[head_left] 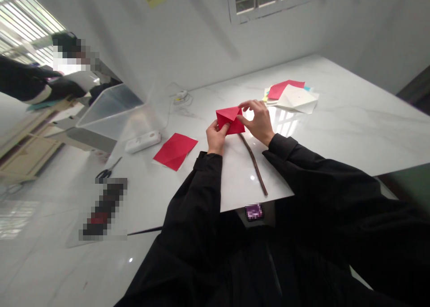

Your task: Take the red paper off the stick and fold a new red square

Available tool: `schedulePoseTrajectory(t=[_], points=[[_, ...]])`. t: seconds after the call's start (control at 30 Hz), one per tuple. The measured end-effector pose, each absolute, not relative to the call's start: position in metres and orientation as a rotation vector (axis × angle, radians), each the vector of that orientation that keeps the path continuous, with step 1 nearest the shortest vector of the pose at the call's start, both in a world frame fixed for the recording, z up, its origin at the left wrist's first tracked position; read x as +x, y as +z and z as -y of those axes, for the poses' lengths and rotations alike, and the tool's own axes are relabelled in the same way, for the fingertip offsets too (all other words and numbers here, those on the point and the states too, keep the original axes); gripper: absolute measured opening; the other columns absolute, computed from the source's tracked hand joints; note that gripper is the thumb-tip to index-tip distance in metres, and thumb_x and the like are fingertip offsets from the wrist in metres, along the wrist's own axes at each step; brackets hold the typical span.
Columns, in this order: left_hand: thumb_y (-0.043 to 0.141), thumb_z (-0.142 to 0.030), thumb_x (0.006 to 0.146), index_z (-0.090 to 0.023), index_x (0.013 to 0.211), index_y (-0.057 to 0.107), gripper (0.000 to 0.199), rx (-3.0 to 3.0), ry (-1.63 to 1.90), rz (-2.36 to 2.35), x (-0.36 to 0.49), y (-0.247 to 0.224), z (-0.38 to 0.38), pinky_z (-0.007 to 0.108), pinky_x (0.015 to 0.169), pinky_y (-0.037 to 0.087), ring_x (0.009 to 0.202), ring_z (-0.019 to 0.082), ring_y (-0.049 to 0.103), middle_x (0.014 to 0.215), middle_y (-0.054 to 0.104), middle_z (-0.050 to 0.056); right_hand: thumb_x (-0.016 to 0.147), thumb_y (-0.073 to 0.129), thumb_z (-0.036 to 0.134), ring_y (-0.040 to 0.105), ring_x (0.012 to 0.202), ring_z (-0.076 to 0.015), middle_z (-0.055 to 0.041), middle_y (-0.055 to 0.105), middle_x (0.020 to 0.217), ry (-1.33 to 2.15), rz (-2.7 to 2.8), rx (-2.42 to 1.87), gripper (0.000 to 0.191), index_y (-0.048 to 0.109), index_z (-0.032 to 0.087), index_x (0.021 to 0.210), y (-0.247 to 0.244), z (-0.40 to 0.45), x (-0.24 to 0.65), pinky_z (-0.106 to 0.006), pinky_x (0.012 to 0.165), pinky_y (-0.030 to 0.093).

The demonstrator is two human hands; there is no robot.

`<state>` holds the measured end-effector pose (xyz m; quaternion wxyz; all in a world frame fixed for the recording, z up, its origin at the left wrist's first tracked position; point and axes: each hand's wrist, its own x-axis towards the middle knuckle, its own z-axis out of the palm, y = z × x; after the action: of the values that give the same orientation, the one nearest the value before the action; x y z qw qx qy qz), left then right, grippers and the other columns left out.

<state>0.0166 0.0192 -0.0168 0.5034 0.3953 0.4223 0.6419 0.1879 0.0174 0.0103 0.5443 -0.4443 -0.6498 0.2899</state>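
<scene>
- Folded red paper (230, 121): paper, matt, smooth, crisp creases.
- Loose red sheet (175, 151): paper, matt, smooth; white paper just under it.
- Paper stack (295, 96): mixed colours, matt, smooth.
- Stick (253, 163): wood, dk brown, rough, bark-like surf.
- Tabletop (352, 118): white marble-look, polished, glossy.
- Bin (114, 107): clear plastic, smooth, semi-gloss.
- Power strip (143, 142): white plastic, smooth.
- Scissors (107, 170): metal blades, blk handles, prob. plastic.
- Right sleeve (322, 181): blk cloth, matt.
- Floor (63, 271): pale tile, glossy, reflective.
</scene>
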Motion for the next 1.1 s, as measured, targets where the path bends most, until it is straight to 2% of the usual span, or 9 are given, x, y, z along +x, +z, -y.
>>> schedulePoseTrajectory(t=[0.1,0.3,0.5,0.63,0.8,1.0,1.1], points=[[0.093,-0.024,0.066,-0.018,0.099,0.077,0.037,0.925,1.528,-0.999,0.018,-0.015,-0.018,0.027,0.083,0.059,0.089,0.019,0.076,0.090,0.079,0.003,0.082,0.079,0.030,0.059,0.116,-0.0318,-0.0075,0.071,0.102,0.793,1.630,-0.997,0.012,0.071,0.027,0.091,0.013,-0.012,0.181,-0.044,0.105,0.047],[0.094,-0.022,0.065,-0.017,0.100,0.076,0.039,0.845,1.453,-0.951,0.018,-0.010,-0.014,0.030,0.087,0.060,0.092,0.021,0.077,0.093,0.080,0.005,0.077,0.083,0.031,0.064,0.102,-0.0264,-0.0035,0.073,0.093,0.977,1.533,-1.011,0.018,0.070,0.027,0.089,0.011,-0.011,0.179,-0.034,0.085,0.049],[0.095,-0.023,0.064,-0.016,0.098,0.077,0.038,0.922,1.464,-0.969,0.017,-0.013,-0.016,0.028,0.083,0.059,0.085,0.019,0.075,0.091,0.080,0.005,0.080,0.079,0.030,0.065,0.085,-0.0231,-0.0032,0.072,0.083,0.809,1.607,-1.017,0.008,0.075,0.024,0.085,0.007,-0.016,0.181,-0.036,0.088,0.051],[0.094,-0.021,0.064,-0.016,0.097,0.078,0.037,0.935,1.471,-1.006,0.017,-0.017,-0.020,0.026,0.082,0.058,0.083,0.017,0.075,0.090,0.080,0.005,0.080,0.078,0.029,0.067,0.090,-0.0242,-0.0041,0.075,0.087,0.783,1.618,-1.017,0.007,0.075,0.024,0.083,0.006,-0.016,0.181,-0.037,0.089,0.055],[0.093,-0.023,0.064,-0.017,0.098,0.077,0.037,0.920,1.462,-1.006,0.014,-0.017,-0.019,0.027,0.081,0.058,0.082,0.018,0.075,0.089,0.079,0.004,0.078,0.082,0.035,0.068,0.099,-0.0252,-0.0045,0.077,0.095,0.965,1.546,-0.992,0.015,0.075,0.024,0.086,0.008,-0.014,0.180,-0.035,0.085,0.057],[0.093,-0.025,0.065,-0.018,0.098,0.075,0.038,0.855,1.500,-0.991,0.011,-0.017,-0.020,0.026,0.080,0.059,0.085,0.018,0.074,0.089,0.079,0.003,0.082,0.079,0.036,0.070,0.092,-0.0219,-0.0041,0.076,0.090,0.926,1.499,-0.960,0.014,0.075,0.022,0.084,0.008,-0.019,0.182,-0.035,0.087,0.058],[0.091,-0.030,0.071,-0.019,0.100,0.074,0.035,0.804,1.520,-0.979,0.008,-0.017,-0.023,0.024,0.079,0.058,0.087,0.017,0.073,0.091,0.079,0.003,0.080,0.078,0.032,0.070,0.095,-0.0225,-0.0052,0.075,0.096,0.874,1.399,-1.024,0.012,0.071,0.023,0.080,0.008,-0.026,0.188,-0.035,0.085,0.060]])
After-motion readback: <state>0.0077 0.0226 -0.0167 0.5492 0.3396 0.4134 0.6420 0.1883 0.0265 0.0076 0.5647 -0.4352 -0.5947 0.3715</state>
